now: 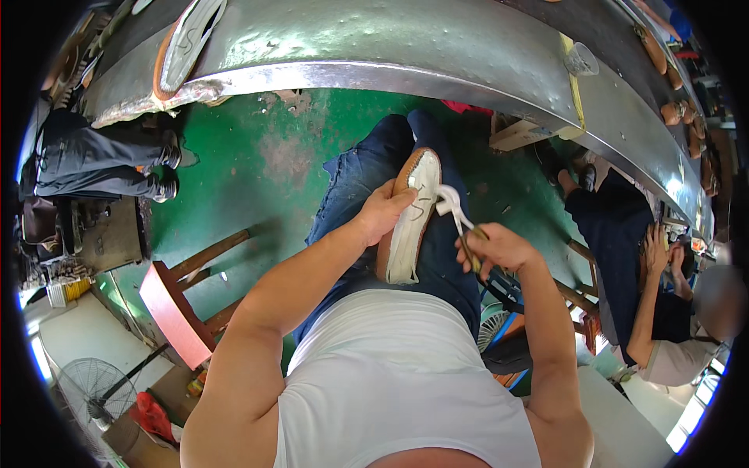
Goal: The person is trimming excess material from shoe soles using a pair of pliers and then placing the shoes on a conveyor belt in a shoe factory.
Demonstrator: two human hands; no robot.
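Tan leather shoe with white insole (411,214), sole-up on your lap, toe pointing away. Your left hand (382,212) clasps its side; your right hand (497,248) is closed around metal pincers (456,214) whose head touches the shoe's edge. Beyond, the curved steel bench (406,54).

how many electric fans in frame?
2. A pedestal fan stands on the floor at lower left, by the red stool. A second fan's grille shows under the person's right forearm, partly hidden. Others may be out of sight.
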